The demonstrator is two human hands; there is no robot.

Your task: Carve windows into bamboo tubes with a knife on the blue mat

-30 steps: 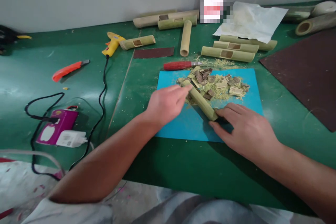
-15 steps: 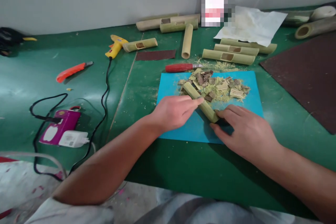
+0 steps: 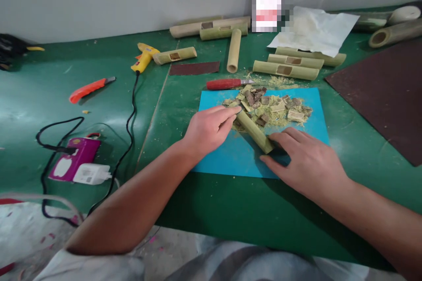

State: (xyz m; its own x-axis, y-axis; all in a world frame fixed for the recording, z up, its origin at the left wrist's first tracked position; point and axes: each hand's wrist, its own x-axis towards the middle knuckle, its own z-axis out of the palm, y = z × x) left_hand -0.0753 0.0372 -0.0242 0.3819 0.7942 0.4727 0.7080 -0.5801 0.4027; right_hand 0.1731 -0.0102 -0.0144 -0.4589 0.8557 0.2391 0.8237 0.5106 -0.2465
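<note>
A short green bamboo tube [image 3: 255, 132] lies at a slant over the blue sheet [image 3: 227, 158]. My left hand [image 3: 211, 129] is closed at its far end, fingertips together against the tube; part of the grip is hidden. At the near end, my right hand [image 3: 301, 153] has thumb and fingers on either side of the tube, loosely holding it. Just behind the tube, a pile of bamboo chips and shavings [image 3: 278, 107] covers the sheet's far half. A red-handled carving knife [image 3: 224, 84] rests along the sheet's back edge.
More bamboo tubes with cut openings [image 3: 286, 70] lie at the back. To the left are a yellow glue gun [image 3: 144, 58], an orange utility knife [image 3: 89, 91] and a purple power strip [image 3: 79, 158] with cords. A dark brown sheet [image 3: 385, 92] lies right.
My left hand has slid from the middle of the bamboo tube to its far end. My right thumb has moved slightly away from the tube's near end.
</note>
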